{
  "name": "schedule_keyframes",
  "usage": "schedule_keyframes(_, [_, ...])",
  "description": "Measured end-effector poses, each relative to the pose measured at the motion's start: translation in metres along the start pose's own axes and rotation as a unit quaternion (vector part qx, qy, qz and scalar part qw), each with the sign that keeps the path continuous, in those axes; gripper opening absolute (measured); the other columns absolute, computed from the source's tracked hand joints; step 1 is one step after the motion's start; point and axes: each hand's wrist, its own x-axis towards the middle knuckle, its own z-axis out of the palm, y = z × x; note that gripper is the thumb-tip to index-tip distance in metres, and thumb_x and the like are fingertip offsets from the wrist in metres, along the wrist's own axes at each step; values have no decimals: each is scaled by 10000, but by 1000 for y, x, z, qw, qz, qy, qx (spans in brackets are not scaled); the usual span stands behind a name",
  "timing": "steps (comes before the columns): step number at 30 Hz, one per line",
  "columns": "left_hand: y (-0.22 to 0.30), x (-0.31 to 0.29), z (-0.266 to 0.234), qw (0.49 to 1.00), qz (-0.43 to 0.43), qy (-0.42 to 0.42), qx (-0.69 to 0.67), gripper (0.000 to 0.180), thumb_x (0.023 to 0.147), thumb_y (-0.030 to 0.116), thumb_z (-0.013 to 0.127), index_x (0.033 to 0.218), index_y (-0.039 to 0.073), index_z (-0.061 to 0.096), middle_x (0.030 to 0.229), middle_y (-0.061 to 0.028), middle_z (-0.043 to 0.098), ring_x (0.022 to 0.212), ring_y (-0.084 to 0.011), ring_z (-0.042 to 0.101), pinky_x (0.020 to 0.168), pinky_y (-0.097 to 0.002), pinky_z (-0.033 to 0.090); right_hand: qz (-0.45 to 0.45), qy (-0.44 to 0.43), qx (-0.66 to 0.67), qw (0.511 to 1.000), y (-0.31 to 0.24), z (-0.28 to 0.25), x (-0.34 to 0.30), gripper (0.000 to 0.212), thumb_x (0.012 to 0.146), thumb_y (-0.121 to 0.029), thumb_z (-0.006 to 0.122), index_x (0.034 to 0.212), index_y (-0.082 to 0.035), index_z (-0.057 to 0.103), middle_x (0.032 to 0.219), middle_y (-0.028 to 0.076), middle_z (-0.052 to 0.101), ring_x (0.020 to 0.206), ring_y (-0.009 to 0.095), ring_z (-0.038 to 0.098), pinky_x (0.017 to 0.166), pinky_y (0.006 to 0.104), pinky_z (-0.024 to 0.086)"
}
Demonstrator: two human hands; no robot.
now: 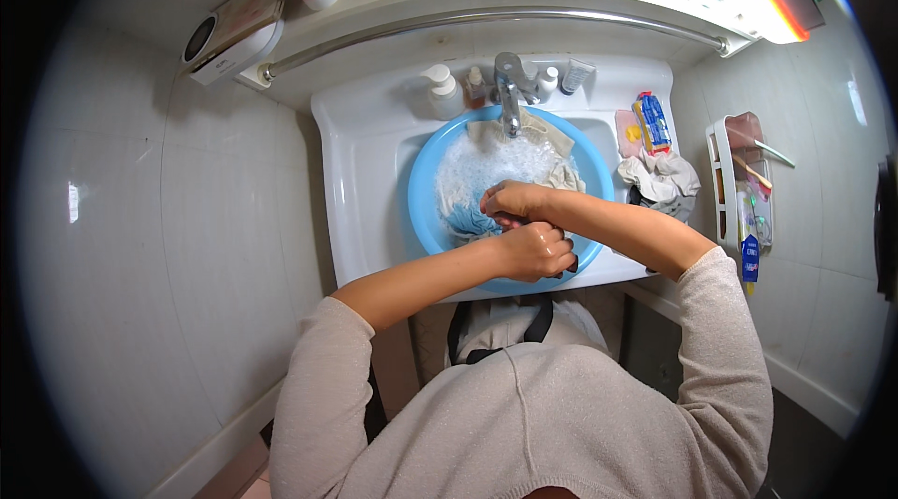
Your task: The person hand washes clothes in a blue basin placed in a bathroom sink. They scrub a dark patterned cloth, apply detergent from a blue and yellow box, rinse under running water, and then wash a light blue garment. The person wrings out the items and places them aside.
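Note:
A light-blue basin (418,183) sits in the white sink, holding foamy water (486,162). Pale cloths lie soaking in it, one beige cloth (552,133) at the far side under the faucet (508,92) and a blue cloth (474,222) near the front left. Over the basin's near part, my left hand (535,251) is closed in a wet fist, with a small dark bit showing by its fingers. Just beyond it, my right hand (516,202) has its fingers curled in. The hands are close together with wrists bent; what either one holds is hidden.
Pump bottle (443,90), small bottles and a tube (577,76) stand behind the basin. At the sink's right lie a blue-and-yellow packet (652,123) and crumpled cloths (662,179). A metal rail (486,20) runs below a loaded shelf; a toothbrush holder (727,183) hangs on the right wall.

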Motion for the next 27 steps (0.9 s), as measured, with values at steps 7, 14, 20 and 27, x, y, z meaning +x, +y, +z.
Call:
schedule_keyframes(7, [-16, -5, 18, 997, 12, -67, 34, 113, 687, 167, 605, 758, 85, 573, 697, -28, 547, 676, -177, 577, 609, -289, 467, 0, 81, 79, 994, -1, -13, 3, 97, 767, -90, 542, 680, -53, 522, 536, 43, 477, 435, 150, 409, 406, 313, 356])
schedule_keyframes(14, [-15, -41, -41, 939, -285, 195, 9, 595, 650, 192, 746, 1139, 27, 451, 1099, -147, 509, 977, -325, 541, 852, -408, 447, -84, 62, 399, 911, -5, -30, 0, 348, 838, -416, 602, 807, -75, 539, 717, 83, 588, 613, 180, 577, 590, 308, 503])
schedule_keyframes(20, [-24, -122, -46, 744, -569, 313, -159, 564, 788, 306, 692, 1167, -26, 439, 1098, -118, 538, 981, -240, 564, 859, -344, 459, -63, -17, 202, 977, -15, 22, -1, 385, 873, -401, 577, 1121, -110, 534, 1054, 57, 584, 1002, 190, 561, 862, 385, 474])
schedule_keyframes(27, [-19, -181, -84, 404, -583, 517, -480, 453, 832, 308, 645, 1179, 66, 482, 1093, -69, 569, 1005, -202, 582, 847, -340, 497, -175, -11, 303, 937, -38, 63, 59, 446, 857, -342, 624, 1140, -36, 467, 1039, 86, 542, 963, 200, 558, 857, 339, 480])
